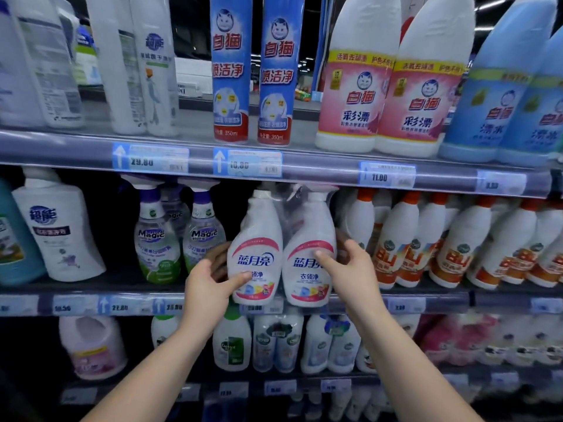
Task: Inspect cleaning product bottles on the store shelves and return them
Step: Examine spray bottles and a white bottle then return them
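A twin pack of white bottles with pink-trimmed labels, wrapped together in clear plastic, is at the front of the middle shelf. My left hand grips the left bottle, thumb across its label and fingers behind its side. My right hand grips the right bottle, which has a spray trigger on top, thumb on the label and fingers round its right side. The pack's base hangs level with the shelf's price rail, in front of it.
Green Magic spray bottles stand just left of the pack, orange-capped white bottles just right. The upper shelf sits close above the triggers and carries blue spray cans and pink-labelled jugs. More bottles fill the lower shelf.
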Action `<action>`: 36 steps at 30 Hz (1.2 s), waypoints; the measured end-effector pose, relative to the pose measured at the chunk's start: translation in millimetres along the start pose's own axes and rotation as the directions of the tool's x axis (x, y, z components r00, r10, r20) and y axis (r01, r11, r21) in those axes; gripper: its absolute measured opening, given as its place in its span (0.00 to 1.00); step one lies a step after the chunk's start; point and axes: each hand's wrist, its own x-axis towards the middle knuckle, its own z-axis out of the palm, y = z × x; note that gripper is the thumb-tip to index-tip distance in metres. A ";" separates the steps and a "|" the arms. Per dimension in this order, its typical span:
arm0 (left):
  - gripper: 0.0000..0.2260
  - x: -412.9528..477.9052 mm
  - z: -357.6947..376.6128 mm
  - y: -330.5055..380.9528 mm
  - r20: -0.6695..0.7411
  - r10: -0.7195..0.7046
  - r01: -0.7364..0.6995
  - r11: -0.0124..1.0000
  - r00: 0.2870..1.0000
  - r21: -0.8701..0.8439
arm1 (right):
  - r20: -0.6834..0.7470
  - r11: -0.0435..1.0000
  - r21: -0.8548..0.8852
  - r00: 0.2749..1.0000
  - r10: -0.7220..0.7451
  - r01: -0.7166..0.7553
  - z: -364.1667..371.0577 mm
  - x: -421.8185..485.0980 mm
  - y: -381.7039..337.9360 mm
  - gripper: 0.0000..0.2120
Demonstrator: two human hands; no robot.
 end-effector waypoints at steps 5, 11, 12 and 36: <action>0.26 14.7 7.6 -11.6 -0.024 0.021 -0.022 0.999 0.999 -0.034 | -0.002 0.997 -0.023 0.997 0.079 -0.079 7.8 6.3 1.7 0.19; 0.28 32.9 15.0 -11.3 -0.022 0.090 -0.091 0.995 0.996 -0.027 | -0.002 1.000 -0.012 1.000 0.014 -0.014 7.8 14.0 3.9 0.26; 0.28 34.9 15.9 -12.6 -0.022 0.102 -0.102 0.995 0.995 -0.016 | 0.020 0.999 -0.032 1.000 -0.005 0.005 8.2 15.1 3.7 0.30; 0.28 18.2 5.6 -22.2 0.034 0.085 -0.089 0.988 0.996 0.125 | -0.142 0.980 -0.149 0.978 -0.154 0.133 24.2 -28.1 -0.7 0.20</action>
